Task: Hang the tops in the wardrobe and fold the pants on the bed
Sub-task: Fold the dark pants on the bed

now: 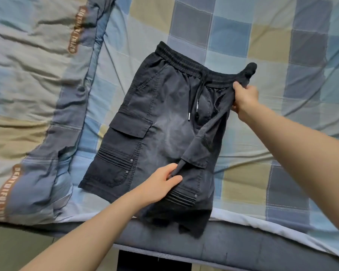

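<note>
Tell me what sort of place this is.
Most likely a bedroom: a checked sheet covers a bed, a rumpled quilt lies alongside, and dark cargo shorts are being folded there.

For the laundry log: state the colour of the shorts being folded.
Faded black shorts, with a washed-out grey patch; head view.

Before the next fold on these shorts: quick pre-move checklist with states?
1. Right hand grips the waistband end of the black cargo shorts: ok.
2. Left hand pinches the lifted leg edge: ok.
3. Left half lies flat on the checked bedsheet: ok.
4. Drawstring tucked clear of the fold: not ok, it lies loose on the front.
5. Hem fully on the bed: not ok, it hangs over the mattress edge.
6. Back side smooth: cannot tell.
</note>
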Available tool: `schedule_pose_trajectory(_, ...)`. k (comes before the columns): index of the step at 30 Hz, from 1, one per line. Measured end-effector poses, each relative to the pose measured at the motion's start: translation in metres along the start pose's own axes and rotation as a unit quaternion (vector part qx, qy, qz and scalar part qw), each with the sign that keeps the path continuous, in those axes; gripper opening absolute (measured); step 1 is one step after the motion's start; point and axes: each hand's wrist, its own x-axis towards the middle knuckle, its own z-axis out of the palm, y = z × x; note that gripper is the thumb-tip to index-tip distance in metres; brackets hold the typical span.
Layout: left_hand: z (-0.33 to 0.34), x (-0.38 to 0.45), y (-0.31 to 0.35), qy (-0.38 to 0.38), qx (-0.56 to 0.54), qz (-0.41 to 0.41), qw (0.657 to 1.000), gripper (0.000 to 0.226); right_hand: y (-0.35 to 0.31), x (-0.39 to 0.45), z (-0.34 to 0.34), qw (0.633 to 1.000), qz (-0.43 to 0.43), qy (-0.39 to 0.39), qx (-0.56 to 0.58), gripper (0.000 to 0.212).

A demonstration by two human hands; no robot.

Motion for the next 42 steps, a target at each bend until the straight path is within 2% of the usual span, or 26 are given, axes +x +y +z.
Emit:
schedule_pose_trajectory(3, -0.041, -0.028, -0.017, 0.108, 0.028, -0.036, 0.993, 0.025, -0.023, -0.016, 0.043, 0.999, -0.014, -0.032, -0.015, 0.016)
schedule_pose_trajectory(6, -0.078, -0.047, -0.041, 0.142, 0.023, -0.047, 0.989, 0.012, -0.04, -0.028, 0.086, 0.998, -0.019, -0.054, -0.039, 0.027)
schedule_pose_trajectory(10, -0.126, -0.057, -0.082, 0.193, 0.04, -0.104, 0.975, 0.008, -0.052, -0.038, 0.151, 0.987, -0.042, -0.109, -0.111, 0.017)
schedule_pose_trajectory(12, -0.142, -0.055, -0.101, 0.235, -0.002, -0.119, 0.965, 0.008, -0.056, -0.039, 0.18, 0.98, -0.056, -0.121, -0.147, 0.019)
schedule_pose_trajectory(16, -0.165, -0.047, -0.123, 0.315, 0.002, -0.132, 0.94, 0.017, -0.065, -0.031, 0.221, 0.965, -0.102, -0.121, -0.211, 0.028)
schedule_pose_trajectory(18, -0.171, -0.042, -0.126, 0.323, 0.014, -0.133, 0.937, 0.02, -0.067, -0.026, 0.233, 0.95, -0.109, -0.093, -0.279, 0.036)
schedule_pose_trajectory(19, -0.172, -0.041, -0.127, 0.327, 0.032, -0.133, 0.935, 0.021, -0.066, -0.03, 0.242, 0.935, -0.122, -0.062, -0.328, 0.038)
schedule_pose_trajectory(20, -0.172, -0.039, -0.129, 0.332, 0.059, -0.129, 0.933, 0.022, -0.063, -0.031, 0.246, 0.904, -0.167, -0.054, -0.391, 0.036)
schedule_pose_trajectory(21, -0.172, -0.039, -0.131, 0.33, 0.093, -0.125, 0.931, 0.023, -0.062, -0.031, 0.251, 0.894, -0.187, -0.052, -0.403, 0.032)
schedule_pose_trajectory(23, -0.169, -0.039, -0.139, 0.307, 0.141, -0.132, 0.932, 0.025, -0.055, -0.037, 0.253, 0.921, -0.167, -0.088, -0.341, 0.015)
schedule_pose_trajectory(25, -0.166, -0.042, -0.146, 0.289, 0.148, -0.143, 0.935, 0.029, -0.042, -0.042, 0.241, 0.914, -0.201, -0.118, -0.332, 0.016)
schedule_pose_trajectory(28, -0.159, -0.043, -0.145, 0.297, 0.178, -0.136, 0.928, 0.031, -0.02, -0.053, 0.199, 0.925, -0.232, -0.074, -0.292, 0.022)
schedule_pose_trajectory(30, -0.157, -0.045, -0.145, 0.312, 0.215, -0.146, 0.914, 0.033, 0.011, -0.053, 0.155, 0.951, -0.191, 0.002, -0.243, 0.023)
schedule_pose_trajectory(32, -0.159, -0.047, -0.145, 0.33, 0.231, -0.152, 0.903, 0.031, 0.055, -0.048, 0.108, 0.977, -0.078, 0.076, -0.186, 0.017)
schedule_pose_trajectory(33, -0.16, -0.048, -0.145, 0.331, 0.228, -0.152, 0.903, 0.029, 0.078, -0.05, 0.088, 0.981, -0.01, 0.081, -0.175, 0.012)
schedule_pose_trajectory(34, -0.163, -0.047, -0.145, 0.331, 0.218, -0.156, 0.905, 0.027, 0.101, -0.053, 0.074, 0.981, 0.052, 0.066, -0.177, 0.011)
schedule_pose_trajectory(36, -0.165, -0.045, -0.14, 0.323, 0.193, -0.172, 0.91, 0.031, 0.138, -0.067, 0.056, 0.974, 0.152, -0.008, -0.167, 0.026)
schedule_pose_trajectory(38, -0.166, -0.043, -0.136, 0.32, 0.158, -0.18, 0.917, 0.03, 0.156, -0.086, 0.052, 0.962, 0.202, -0.083, -0.163, 0.034)
schedule_pose_trajectory(42, -0.167, -0.044, -0.132, 0.319, 0.119, -0.165, 0.926, 0.015, 0.15, -0.104, 0.048, 0.935, 0.264, -0.161, -0.173, 0.056)
